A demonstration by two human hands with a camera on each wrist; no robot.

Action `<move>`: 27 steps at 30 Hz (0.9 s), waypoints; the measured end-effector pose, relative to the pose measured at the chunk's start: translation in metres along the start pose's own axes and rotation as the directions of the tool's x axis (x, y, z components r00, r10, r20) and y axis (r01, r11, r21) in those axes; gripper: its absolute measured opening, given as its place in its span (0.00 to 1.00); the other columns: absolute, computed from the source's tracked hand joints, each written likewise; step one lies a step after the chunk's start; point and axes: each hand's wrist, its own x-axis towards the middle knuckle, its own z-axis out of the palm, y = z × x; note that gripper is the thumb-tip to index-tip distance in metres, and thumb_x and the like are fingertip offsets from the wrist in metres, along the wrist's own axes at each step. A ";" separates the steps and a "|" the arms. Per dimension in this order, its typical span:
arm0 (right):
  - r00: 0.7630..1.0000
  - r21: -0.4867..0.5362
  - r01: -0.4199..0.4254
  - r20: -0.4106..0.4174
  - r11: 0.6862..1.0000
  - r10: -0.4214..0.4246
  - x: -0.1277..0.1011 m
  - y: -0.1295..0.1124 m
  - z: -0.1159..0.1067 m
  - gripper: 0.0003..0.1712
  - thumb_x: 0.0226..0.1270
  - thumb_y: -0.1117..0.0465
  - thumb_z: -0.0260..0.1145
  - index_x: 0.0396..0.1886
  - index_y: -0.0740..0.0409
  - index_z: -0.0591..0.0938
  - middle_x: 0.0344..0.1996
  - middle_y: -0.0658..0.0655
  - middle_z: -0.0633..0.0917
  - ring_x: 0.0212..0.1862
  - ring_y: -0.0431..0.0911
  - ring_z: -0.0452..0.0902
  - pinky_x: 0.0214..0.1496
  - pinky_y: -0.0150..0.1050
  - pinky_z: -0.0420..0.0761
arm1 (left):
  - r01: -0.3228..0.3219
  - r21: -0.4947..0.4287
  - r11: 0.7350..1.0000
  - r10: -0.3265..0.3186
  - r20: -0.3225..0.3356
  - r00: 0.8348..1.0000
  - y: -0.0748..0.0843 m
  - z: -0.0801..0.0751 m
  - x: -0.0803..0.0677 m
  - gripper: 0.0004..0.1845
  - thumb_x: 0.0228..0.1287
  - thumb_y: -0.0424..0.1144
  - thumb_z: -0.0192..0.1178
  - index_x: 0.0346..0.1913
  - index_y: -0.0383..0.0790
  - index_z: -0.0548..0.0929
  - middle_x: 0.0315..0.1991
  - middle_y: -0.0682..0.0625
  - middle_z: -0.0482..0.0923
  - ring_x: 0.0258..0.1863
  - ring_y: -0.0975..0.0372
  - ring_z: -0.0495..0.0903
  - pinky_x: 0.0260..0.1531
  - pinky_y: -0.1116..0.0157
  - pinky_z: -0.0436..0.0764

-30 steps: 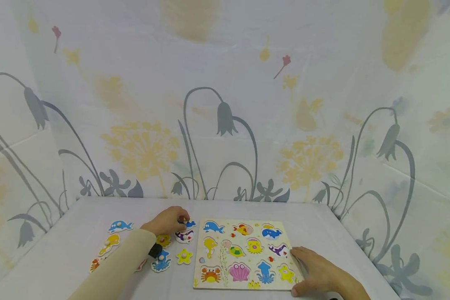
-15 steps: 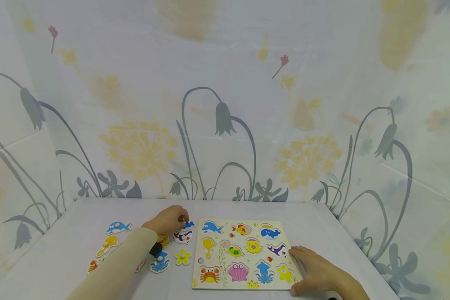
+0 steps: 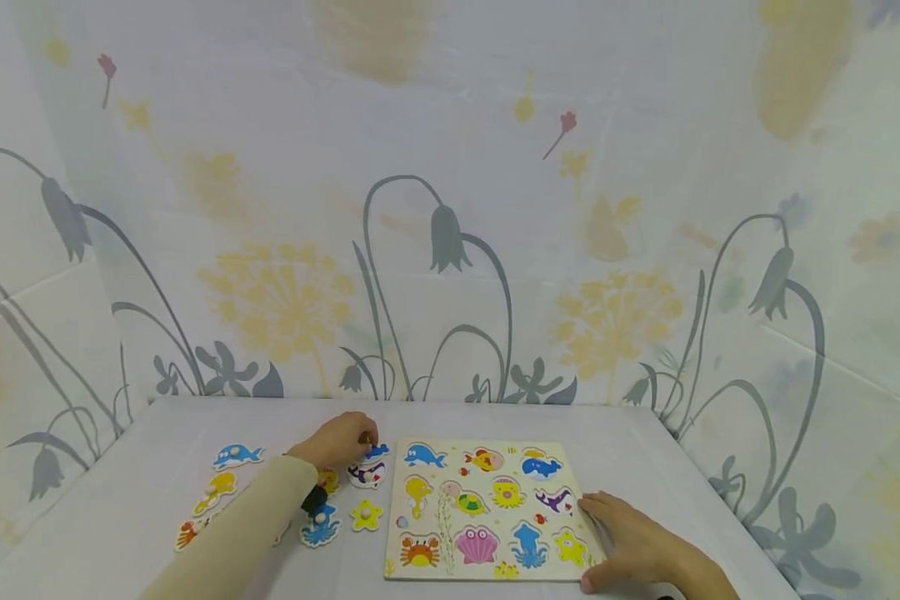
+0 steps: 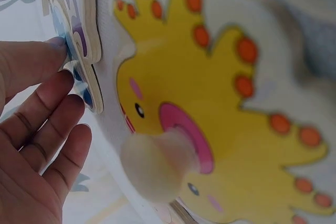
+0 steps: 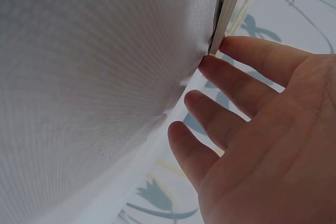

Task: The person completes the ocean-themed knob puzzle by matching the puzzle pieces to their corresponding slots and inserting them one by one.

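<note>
My left hand [image 3: 337,442] reaches over the far end of the loose pieces and pinches a blue whale puzzle piece [image 3: 378,451]; the knob is hidden by the fingers. In the left wrist view, thumb and fingertips meet at this blue piece [image 4: 87,97], which is close to a purple-and-white piece [image 4: 84,19]. A yellow octopus piece [image 4: 252,161] with a wooden knob fills the foreground there. My right hand [image 3: 633,537] rests at the right edge of the puzzle board [image 3: 453,462], thumb near its front corner. Its fingertips touch the board's side [image 5: 231,11] in the right wrist view.
Left of the board lie several knobbed pieces: a dolphin [image 3: 237,455], a seahorse [image 3: 216,490], a squid [image 3: 319,528], a starfish [image 3: 365,515] and a purple whale [image 3: 367,474]. The left sleeve [image 3: 240,533] covers others. A patterned curtain [image 3: 450,333] stands behind the table.
The hands hold nearly the same places. The head view has shifted slightly, and the left forearm has moved a little, covering more of the pieces beneath it.
</note>
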 end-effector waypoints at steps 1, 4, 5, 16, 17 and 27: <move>1.000 0.004 -0.006 0.002 1.000 0.006 0.000 0.000 0.000 0.60 0.27 0.37 0.80 0.65 0.57 0.71 0.66 0.62 0.69 0.68 0.64 0.57 0.63 0.67 0.56 | 0.001 0.000 1.000 -0.001 0.001 1.000 0.000 0.000 0.000 0.04 0.60 0.33 0.64 0.36 0.47 0.82 0.34 0.53 0.75 0.35 0.59 0.72 0.47 0.58 0.77; 1.000 0.009 -0.009 0.007 1.000 0.008 0.002 -0.001 0.001 0.60 0.27 0.38 0.81 0.65 0.58 0.71 0.65 0.61 0.69 0.68 0.65 0.56 0.63 0.67 0.55 | 0.005 0.003 1.000 -0.005 0.001 1.000 -0.002 0.000 0.001 0.04 0.60 0.34 0.64 0.35 0.48 0.82 0.34 0.54 0.75 0.35 0.59 0.72 0.47 0.58 0.77; 1.000 0.008 -0.002 0.006 1.000 0.002 0.002 -0.001 0.000 0.59 0.28 0.39 0.81 0.65 0.58 0.71 0.65 0.62 0.69 0.68 0.65 0.56 0.63 0.67 0.55 | 0.008 0.002 1.000 -0.008 -0.002 1.000 -0.002 0.000 0.001 0.04 0.60 0.34 0.64 0.35 0.48 0.83 0.34 0.54 0.75 0.35 0.59 0.72 0.47 0.58 0.77; 1.000 0.014 -0.027 0.009 1.000 0.027 0.000 0.002 0.003 0.60 0.27 0.39 0.80 0.65 0.58 0.71 0.65 0.63 0.68 0.67 0.65 0.57 0.63 0.67 0.55 | -0.033 -0.002 0.999 0.033 -0.028 0.999 0.004 -0.001 -0.005 0.04 0.61 0.34 0.64 0.36 0.46 0.83 0.33 0.55 0.74 0.35 0.60 0.71 0.47 0.59 0.77; 1.000 0.027 -0.030 0.010 0.999 0.030 -0.001 0.002 0.003 0.59 0.27 0.41 0.80 0.65 0.58 0.71 0.65 0.63 0.68 0.67 0.65 0.57 0.63 0.67 0.55 | -0.037 -0.003 0.999 0.037 -0.032 0.999 0.004 0.000 -0.005 0.04 0.61 0.34 0.64 0.36 0.46 0.83 0.32 0.55 0.74 0.34 0.60 0.71 0.46 0.59 0.77; 0.998 0.049 0.059 0.014 0.997 -0.060 -0.005 0.001 -0.001 0.57 0.31 0.42 0.77 0.66 0.60 0.70 0.66 0.65 0.67 0.68 0.66 0.56 0.62 0.68 0.56 | -0.129 0.006 0.992 0.129 -0.084 0.988 0.016 -0.002 0.001 0.02 0.62 0.35 0.63 0.37 0.45 0.83 0.30 0.56 0.72 0.32 0.62 0.70 0.39 0.63 0.75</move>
